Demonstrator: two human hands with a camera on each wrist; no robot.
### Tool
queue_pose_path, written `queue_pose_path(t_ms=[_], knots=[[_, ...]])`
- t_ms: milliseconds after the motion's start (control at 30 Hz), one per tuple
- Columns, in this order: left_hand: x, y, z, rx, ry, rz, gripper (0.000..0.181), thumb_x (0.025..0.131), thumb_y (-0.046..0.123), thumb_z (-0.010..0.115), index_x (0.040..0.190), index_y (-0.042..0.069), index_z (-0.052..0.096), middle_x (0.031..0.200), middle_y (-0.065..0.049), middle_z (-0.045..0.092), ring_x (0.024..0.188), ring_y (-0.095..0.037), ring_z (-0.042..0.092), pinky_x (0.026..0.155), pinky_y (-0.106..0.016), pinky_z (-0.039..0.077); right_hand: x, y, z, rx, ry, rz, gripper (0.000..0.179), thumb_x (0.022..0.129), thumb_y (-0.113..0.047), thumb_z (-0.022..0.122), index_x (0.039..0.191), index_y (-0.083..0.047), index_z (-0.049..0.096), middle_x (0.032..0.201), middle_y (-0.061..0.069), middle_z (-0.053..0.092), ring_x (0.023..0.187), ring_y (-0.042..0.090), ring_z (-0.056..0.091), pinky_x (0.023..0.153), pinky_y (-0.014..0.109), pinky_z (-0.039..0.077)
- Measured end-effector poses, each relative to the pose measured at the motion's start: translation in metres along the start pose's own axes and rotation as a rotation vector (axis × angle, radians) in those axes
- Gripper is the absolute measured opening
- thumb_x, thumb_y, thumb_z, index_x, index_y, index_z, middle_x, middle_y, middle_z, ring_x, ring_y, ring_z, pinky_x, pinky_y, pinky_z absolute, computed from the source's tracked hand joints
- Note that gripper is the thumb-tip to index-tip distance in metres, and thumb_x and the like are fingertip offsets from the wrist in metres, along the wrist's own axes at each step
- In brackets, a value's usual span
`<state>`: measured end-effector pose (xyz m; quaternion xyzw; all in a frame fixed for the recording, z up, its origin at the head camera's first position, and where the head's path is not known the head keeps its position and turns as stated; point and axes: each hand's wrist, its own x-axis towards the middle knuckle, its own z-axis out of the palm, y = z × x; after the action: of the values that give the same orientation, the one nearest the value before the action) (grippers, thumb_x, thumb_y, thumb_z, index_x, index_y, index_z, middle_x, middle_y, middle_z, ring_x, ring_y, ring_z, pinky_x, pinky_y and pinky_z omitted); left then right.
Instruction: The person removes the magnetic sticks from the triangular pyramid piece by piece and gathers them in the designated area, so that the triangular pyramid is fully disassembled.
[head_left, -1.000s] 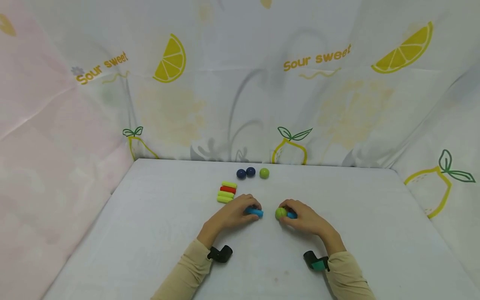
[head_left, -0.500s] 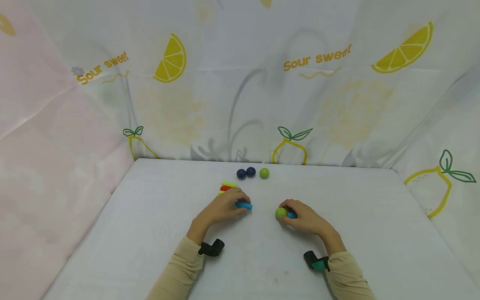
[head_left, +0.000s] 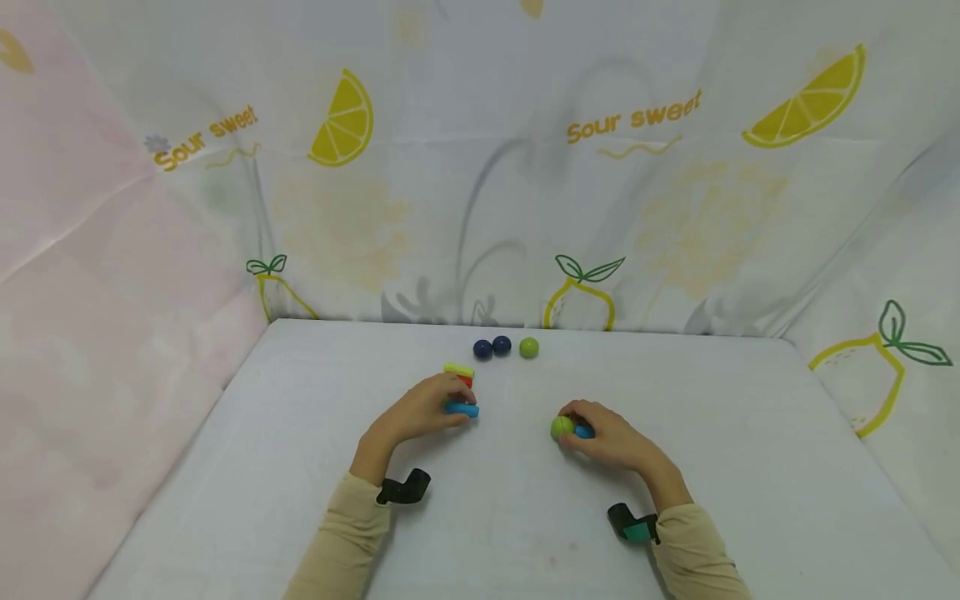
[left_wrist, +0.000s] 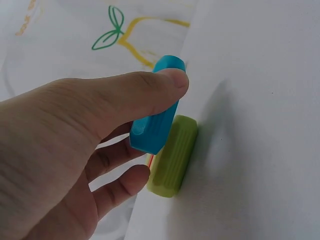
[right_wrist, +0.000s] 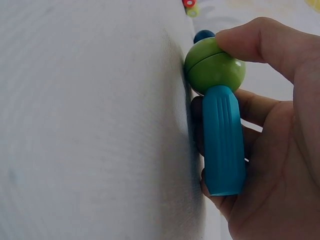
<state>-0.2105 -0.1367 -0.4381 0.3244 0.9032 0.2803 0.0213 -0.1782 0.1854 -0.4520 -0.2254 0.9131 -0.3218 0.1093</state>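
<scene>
My left hand (head_left: 420, 408) pinches a blue ridged stick (left_wrist: 159, 125) between thumb and fingers. In the left wrist view, the stick overlaps a yellow-green stick (left_wrist: 176, 155) on the table behind it. Beyond the left fingers lie another yellow-green stick (head_left: 459, 369) and a red stick (head_left: 466, 382), partly hidden by the hand. At the centre right, my right hand (head_left: 611, 435) holds a green ball (right_wrist: 215, 67) with its thumb on top. A second blue stick (right_wrist: 223, 145) extends from the ball toward the palm, with fingers behind it.
Two dark blue balls (head_left: 483, 349) and a loose green ball (head_left: 528, 347) lie near the back edge of the white table (head_left: 712, 400). A fabric backdrop (head_left: 450, 167) printed with lemons rises behind and along the sides.
My left hand has moved left and slightly back with the blue stick, over to the row of sticks, now covering part of it. The right hand has stayed in place.
</scene>
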Motion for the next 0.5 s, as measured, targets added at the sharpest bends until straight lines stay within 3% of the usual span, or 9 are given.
queue_pose_path(t_ms=[167, 500], knots=[[-0.004, -0.004, -0.003, -0.005, 0.002, -0.004, 0.017, 0.08, 0.018, 0.075, 0.094, 0.014, 0.068, 0.092, 0.004, 0.064, 0.086, -0.011, 0.054, 0.082, -0.029, 0.047, -0.001, -0.001, 0.0, 0.001, -0.003, 0.009, 0.032, 0.088, -0.032, 0.063, 0.114, -0.014, 0.058, 0.105, -0.001, 0.059, 0.096, 0.015, 0.052, 0.085, 0.038, 0.043], [-0.012, -0.013, -0.011, -0.027, 0.009, -0.084, 0.019, 0.079, 0.015, 0.076, 0.096, 0.015, 0.066, 0.091, 0.002, 0.06, 0.085, -0.012, 0.05, 0.079, -0.028, 0.045, -0.001, 0.0, -0.001, -0.003, -0.004, 0.008, 0.032, 0.089, -0.032, 0.063, 0.115, -0.014, 0.057, 0.105, -0.001, 0.059, 0.095, 0.015, 0.052, 0.085, 0.038, 0.043]])
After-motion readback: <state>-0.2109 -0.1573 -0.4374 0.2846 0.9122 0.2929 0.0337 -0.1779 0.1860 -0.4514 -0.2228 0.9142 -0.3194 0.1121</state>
